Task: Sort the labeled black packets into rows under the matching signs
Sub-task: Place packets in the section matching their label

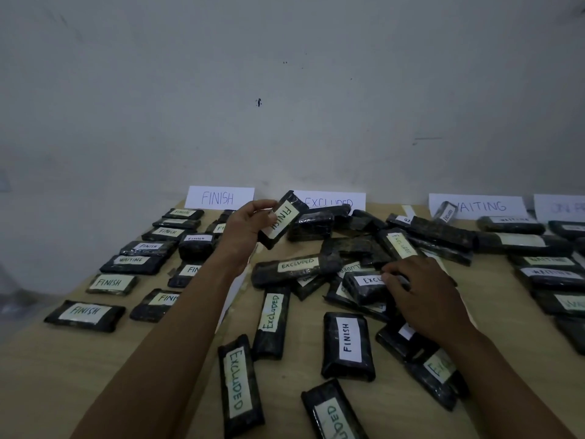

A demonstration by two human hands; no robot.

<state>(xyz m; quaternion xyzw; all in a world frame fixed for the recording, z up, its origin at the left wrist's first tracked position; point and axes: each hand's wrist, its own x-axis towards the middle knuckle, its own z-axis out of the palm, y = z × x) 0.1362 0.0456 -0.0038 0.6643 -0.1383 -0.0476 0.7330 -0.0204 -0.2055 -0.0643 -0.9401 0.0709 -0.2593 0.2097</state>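
Note:
My left hand point(250, 226) holds a black packet labeled FINISH point(281, 218) lifted above the table, just right of the FINISH sign point(218, 198). My right hand point(418, 289) lies on the jumbled middle pile, its fingers curled on a packet labeled EXCLUDED point(364, 285). The EXCLUDED sign point(332, 201) stands partly hidden behind the lifted packet. At the back right stands the WAITING sign point(481, 205). Rows of FINISH packets point(110, 283) lie at the left, with one WAITING packet point(133, 263) among them. Another FINISH packet point(347, 345) lies in the middle near me.
The wooden table point(79, 359) stands against a grey wall. A fourth sign point(563, 208) is cut off at the right edge. WAITING packets point(547, 275) line the right side. Several EXCLUDED packets point(239, 384) lie loose near the front edge.

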